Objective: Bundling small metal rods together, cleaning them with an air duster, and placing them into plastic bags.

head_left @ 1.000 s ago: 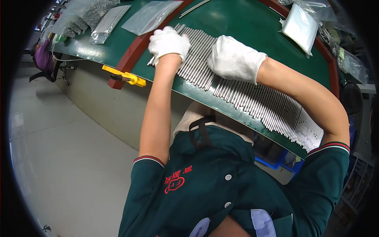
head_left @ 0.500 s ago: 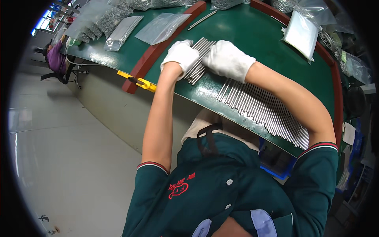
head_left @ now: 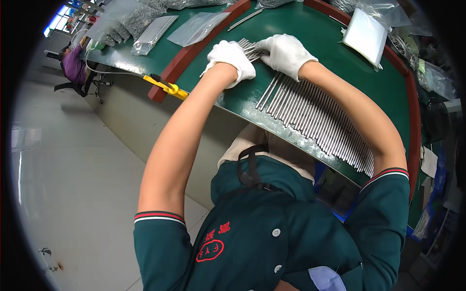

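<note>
The left grip, in a white glove, is curled around a bundle of metal rods, whose ends show in the gap between the two gloves. The right grip, gloved alike, is at the bundle's right side; whether its fingers are closed on the rods I cannot tell. Just below it, a row of similar rods lies side by side along the near edge of the green surface, partly hidden by the right forearm. Beyond the gloves, loose rods lie apart near a red bar on the left; a yellow tool sits across that bar's near end. Left of the bar are a flat clear bag and a bag of long pale pieces. A white packet rests toward the right. Far left, a person in purple sits on a chair.
</note>
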{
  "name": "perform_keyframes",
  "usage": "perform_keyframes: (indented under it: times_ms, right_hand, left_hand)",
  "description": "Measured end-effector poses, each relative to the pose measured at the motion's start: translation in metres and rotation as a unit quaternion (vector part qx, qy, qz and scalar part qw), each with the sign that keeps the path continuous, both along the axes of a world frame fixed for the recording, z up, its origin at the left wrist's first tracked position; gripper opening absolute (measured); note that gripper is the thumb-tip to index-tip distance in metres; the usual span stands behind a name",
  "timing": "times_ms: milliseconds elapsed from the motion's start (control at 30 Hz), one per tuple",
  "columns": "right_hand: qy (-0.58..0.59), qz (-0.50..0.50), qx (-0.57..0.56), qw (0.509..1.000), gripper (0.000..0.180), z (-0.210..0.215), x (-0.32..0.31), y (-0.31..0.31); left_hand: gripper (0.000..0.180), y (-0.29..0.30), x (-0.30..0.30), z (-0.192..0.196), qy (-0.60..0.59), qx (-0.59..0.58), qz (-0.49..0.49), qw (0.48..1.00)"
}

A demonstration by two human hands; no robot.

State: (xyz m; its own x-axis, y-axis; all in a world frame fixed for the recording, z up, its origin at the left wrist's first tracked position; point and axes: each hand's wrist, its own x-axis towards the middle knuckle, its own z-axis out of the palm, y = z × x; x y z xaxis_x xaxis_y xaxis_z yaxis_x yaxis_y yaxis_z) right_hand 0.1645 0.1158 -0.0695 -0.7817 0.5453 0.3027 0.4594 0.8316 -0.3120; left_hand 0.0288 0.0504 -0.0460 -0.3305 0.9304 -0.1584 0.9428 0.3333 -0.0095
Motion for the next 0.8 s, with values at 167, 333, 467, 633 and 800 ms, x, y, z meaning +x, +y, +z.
perform_keyframes:
  times_ms: [167, 333, 467, 633, 800]
  right_hand:
    - [-0.019, -0.036, -0.075, 0.996, 0.037, 0.000, 0.008, 0.003]
    - [-0.046, -0.021, -0.062, 0.997, 0.036, 0.004, 0.006, 0.001]
    - [-0.016, -0.032, -0.147, 0.989, 0.037, 0.001, 0.009, 0.003]
    - [-0.038, -0.021, -0.122, 0.992, 0.041, 0.003, 0.008, 0.002]
    - [-0.013, -0.016, -0.149, 0.989, 0.040, 0.000, 0.010, 0.007]
  left_hand:
    - [0.051, 0.008, 0.002, 0.007, -0.004, -0.082, 0.003, 0.997]
    - [0.047, 0.009, 0.005, 0.014, 0.000, -0.098, -0.006, 0.995]
    - [0.037, 0.006, 0.000, 0.005, -0.051, -0.020, 0.000, 0.998]
    - [0.040, 0.014, -0.005, 0.007, -0.065, -0.085, -0.041, 0.993]
    - [0.045, 0.014, 0.005, 0.006, -0.072, -0.098, 0.006, 0.993]
